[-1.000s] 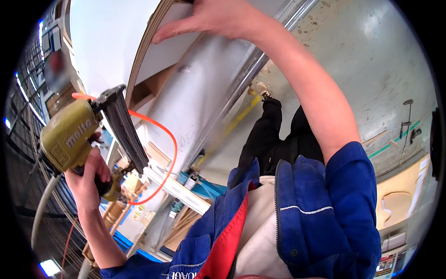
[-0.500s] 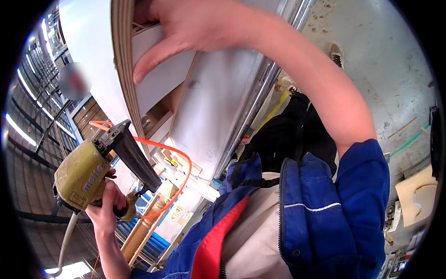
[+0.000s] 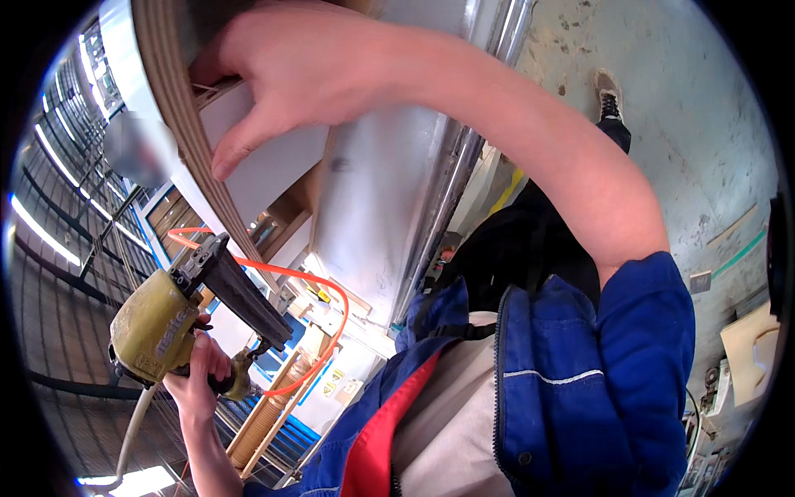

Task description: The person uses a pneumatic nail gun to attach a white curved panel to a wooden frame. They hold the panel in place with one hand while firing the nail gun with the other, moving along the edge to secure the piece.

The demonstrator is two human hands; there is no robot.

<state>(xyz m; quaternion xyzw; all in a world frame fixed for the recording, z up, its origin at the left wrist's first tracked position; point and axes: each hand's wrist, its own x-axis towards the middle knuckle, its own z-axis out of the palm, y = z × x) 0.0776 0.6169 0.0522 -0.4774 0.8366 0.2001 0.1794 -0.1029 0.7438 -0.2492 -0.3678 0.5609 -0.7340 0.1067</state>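
Note:
My left hand (image 3: 203, 364) is wrapped round the handle of a yellow-green pneumatic nail gun (image 3: 157, 327), whose dark magazine slants down to the right. An orange hose (image 3: 335, 294) loops beside it, and the gun's nose is close to the lower part of a curved plywood edge (image 3: 170, 91). That edge belongs to a white-faced panel (image 3: 124, 41). At the top, my right hand (image 3: 290, 74) reaches across to the panel, its thumb stretched out along the inner side of the edge. Its other fingers are mostly hidden in shadow.
Wooden compartments (image 3: 290, 211) lie inside the panel's edge, beside a pale grey surface (image 3: 373, 182). A shiny metal rail (image 3: 451, 182) borders this surface. A ribbed brown roll (image 3: 261, 422) stands at lower left, and a board (image 3: 749, 348) is at far right.
In the view, the panel and my right hand have shifted left and slightly down. The nail gun in my left hand appears slightly lower and farther right. One shoe is now hidden.

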